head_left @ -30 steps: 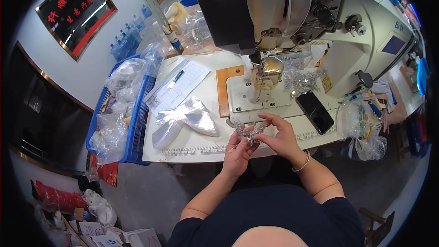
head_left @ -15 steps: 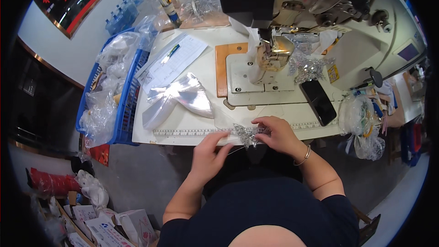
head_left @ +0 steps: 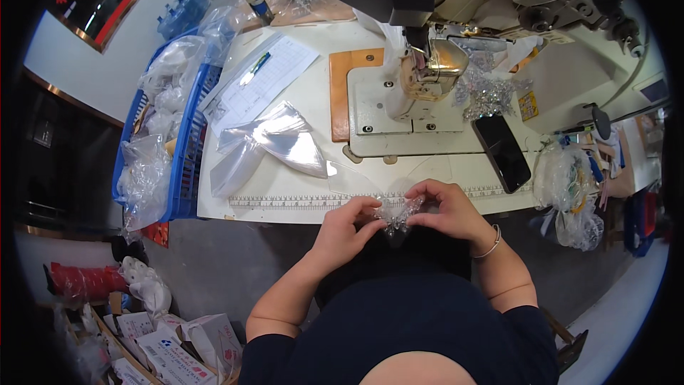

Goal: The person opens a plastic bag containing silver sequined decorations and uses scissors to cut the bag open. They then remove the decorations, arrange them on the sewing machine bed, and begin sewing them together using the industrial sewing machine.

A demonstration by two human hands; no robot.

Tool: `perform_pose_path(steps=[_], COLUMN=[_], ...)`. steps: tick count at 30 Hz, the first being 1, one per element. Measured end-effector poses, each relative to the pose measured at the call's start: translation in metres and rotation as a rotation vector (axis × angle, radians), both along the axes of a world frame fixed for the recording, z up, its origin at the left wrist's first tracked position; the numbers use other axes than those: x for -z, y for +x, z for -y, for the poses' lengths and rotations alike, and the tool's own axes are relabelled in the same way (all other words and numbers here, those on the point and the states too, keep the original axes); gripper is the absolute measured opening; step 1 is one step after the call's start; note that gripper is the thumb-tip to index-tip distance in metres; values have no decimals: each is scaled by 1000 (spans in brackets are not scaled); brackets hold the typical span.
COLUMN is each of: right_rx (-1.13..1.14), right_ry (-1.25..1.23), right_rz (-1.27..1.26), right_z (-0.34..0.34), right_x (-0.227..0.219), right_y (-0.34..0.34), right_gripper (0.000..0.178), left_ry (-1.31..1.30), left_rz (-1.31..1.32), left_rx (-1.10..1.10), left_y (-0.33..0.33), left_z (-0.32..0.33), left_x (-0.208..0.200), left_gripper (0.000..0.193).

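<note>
A silver, glittering butterfly-shaped ornament [head_left: 396, 218] hangs at the table's front edge, between both hands. My left hand [head_left: 347, 229] pinches its left side with thumb and fingers. On its right side, my right hand [head_left: 450, 212] grips it the same way. Fingertips cover parts of the ornament. Just beyond it, a thin clear plastic piece [head_left: 348, 178] lies flat on the white table [head_left: 285, 178]. Farther left sits a fanned stack of shiny clear plastic sheets [head_left: 291, 141]. A ruler strip [head_left: 299, 202] runs along the table's front edge.
A sewing machine [head_left: 427, 78] stands beyond my hands. To its right lie a black phone [head_left: 503, 153] and a silver glittery heap [head_left: 488, 96]. Papers with a pen [head_left: 260, 78] and a blue basket of plastic bags [head_left: 187, 150] are left. A clear bag [head_left: 563, 182] hangs at the right edge.
My left hand has moved right and closed on the ornament's left side. The ornament has turned and sits slightly lower, now between both hands. The whole view has shifted slightly.
</note>
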State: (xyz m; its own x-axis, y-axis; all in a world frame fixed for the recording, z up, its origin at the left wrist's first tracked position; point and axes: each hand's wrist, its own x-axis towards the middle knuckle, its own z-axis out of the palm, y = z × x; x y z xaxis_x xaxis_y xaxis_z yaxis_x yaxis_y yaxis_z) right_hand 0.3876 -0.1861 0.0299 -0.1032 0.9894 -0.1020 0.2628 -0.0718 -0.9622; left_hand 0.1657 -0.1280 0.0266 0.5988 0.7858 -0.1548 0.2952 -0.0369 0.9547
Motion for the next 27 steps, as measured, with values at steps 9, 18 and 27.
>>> perform_pose_path(steps=[9,18,27], right_rx=[23,55,97], right_ry=[-222,-167,-117], right_rz=[-233,-200,-84], right_z=[-14,-15,-13], right_x=[-12,-1,3], right_y=[-4,-8,-6], right_gripper=[35,34,33], left_ry=[406,284,91], left_rz=[86,-17,58], left_rx=[72,253,-2], left_y=[4,12,19], left_z=[-16,-33,-28], left_x=[2,-13,-7], left_gripper=[28,20,23])
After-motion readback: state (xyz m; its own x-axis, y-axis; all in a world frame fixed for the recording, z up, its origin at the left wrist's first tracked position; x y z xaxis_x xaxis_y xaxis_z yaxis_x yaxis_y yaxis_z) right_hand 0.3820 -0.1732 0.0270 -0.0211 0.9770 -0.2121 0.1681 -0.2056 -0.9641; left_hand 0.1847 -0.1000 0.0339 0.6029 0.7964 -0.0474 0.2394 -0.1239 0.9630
